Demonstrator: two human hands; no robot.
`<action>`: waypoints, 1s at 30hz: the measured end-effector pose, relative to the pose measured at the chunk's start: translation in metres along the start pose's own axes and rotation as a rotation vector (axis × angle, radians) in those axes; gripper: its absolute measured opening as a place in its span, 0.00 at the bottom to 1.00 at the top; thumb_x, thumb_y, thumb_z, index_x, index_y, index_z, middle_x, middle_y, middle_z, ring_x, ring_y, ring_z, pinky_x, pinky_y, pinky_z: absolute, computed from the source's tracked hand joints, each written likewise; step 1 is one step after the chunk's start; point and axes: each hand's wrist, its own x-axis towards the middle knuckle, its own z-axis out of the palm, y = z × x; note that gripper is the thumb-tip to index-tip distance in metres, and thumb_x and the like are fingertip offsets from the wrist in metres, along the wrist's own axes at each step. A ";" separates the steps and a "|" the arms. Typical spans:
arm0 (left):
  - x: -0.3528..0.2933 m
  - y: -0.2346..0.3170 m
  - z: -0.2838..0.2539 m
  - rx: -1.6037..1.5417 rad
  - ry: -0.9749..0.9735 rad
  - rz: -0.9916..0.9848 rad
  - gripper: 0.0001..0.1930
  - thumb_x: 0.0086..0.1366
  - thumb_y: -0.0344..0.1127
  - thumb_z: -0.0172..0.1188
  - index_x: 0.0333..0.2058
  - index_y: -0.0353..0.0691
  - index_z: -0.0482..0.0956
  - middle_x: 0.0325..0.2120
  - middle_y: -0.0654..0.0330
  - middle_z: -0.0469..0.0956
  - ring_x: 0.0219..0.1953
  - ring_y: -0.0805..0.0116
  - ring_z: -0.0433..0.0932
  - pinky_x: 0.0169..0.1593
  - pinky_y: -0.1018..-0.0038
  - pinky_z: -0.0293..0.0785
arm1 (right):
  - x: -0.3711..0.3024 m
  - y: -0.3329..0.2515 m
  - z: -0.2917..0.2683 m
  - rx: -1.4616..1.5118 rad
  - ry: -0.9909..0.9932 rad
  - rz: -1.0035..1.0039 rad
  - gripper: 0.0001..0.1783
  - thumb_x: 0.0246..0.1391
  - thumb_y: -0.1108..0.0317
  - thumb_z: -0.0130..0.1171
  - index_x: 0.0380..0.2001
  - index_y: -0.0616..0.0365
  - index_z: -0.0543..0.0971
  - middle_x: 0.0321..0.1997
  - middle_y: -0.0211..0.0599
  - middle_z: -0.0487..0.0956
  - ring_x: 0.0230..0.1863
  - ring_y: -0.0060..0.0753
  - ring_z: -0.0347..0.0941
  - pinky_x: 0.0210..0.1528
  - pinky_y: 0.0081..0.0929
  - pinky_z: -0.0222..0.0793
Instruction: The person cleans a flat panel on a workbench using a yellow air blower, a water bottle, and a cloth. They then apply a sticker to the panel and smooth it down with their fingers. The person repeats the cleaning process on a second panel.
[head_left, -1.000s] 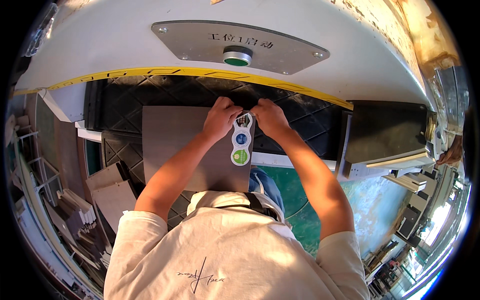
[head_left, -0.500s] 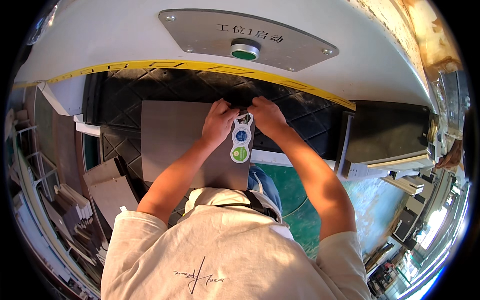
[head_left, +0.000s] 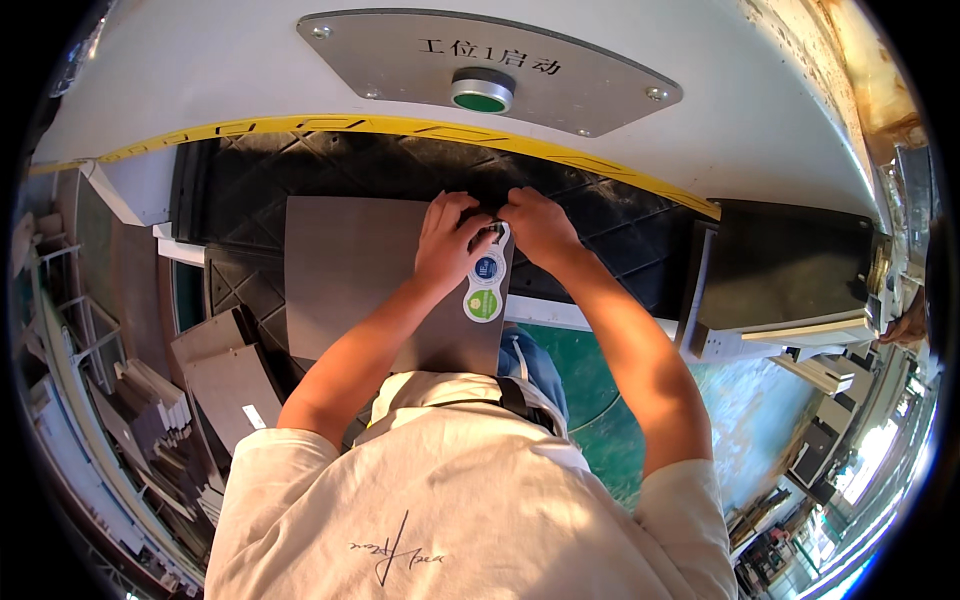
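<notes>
Under brown panel (head_left: 350, 270), black surface (head_left: 635, 240)

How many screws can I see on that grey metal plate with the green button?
4 on the grey metal plate: upper-left screw, lower-left screw, upper-right screw and lower-right screw; the whole plate shows.

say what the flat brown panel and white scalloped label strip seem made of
Flat brown rectangular panel: probably laminated board, matte; its even face lacks glare.
White scalloped label strip: smooth paper or plastic film, perhaps; its coloured circles look printed.
</notes>
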 end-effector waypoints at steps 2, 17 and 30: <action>-0.003 0.001 0.007 0.015 0.021 -0.017 0.14 0.54 0.31 0.75 0.40 0.45 0.85 0.44 0.58 0.78 0.54 0.48 0.76 0.61 0.52 0.74 | -0.002 0.001 0.004 0.023 0.017 0.010 0.07 0.48 0.76 0.62 0.32 0.54 0.84 0.40 0.35 0.77 0.51 0.44 0.76 0.53 0.39 0.78; -0.009 0.010 0.003 0.076 0.066 0.029 0.11 0.52 0.32 0.75 0.35 0.51 0.88 0.43 0.67 0.80 0.51 0.57 0.76 0.52 0.58 0.70 | 0.002 0.018 0.005 0.240 0.023 0.065 0.04 0.58 0.72 0.61 0.33 0.53 0.84 0.40 0.40 0.79 0.49 0.50 0.77 0.50 0.46 0.77; -0.026 0.069 -0.007 -0.448 -0.047 -0.996 0.17 0.70 0.47 0.70 0.46 0.39 0.85 0.33 0.58 0.85 0.31 0.65 0.81 0.34 0.67 0.75 | 0.004 0.020 0.008 0.303 0.050 0.062 0.05 0.58 0.72 0.61 0.36 0.54 0.85 0.39 0.42 0.80 0.48 0.52 0.78 0.49 0.47 0.77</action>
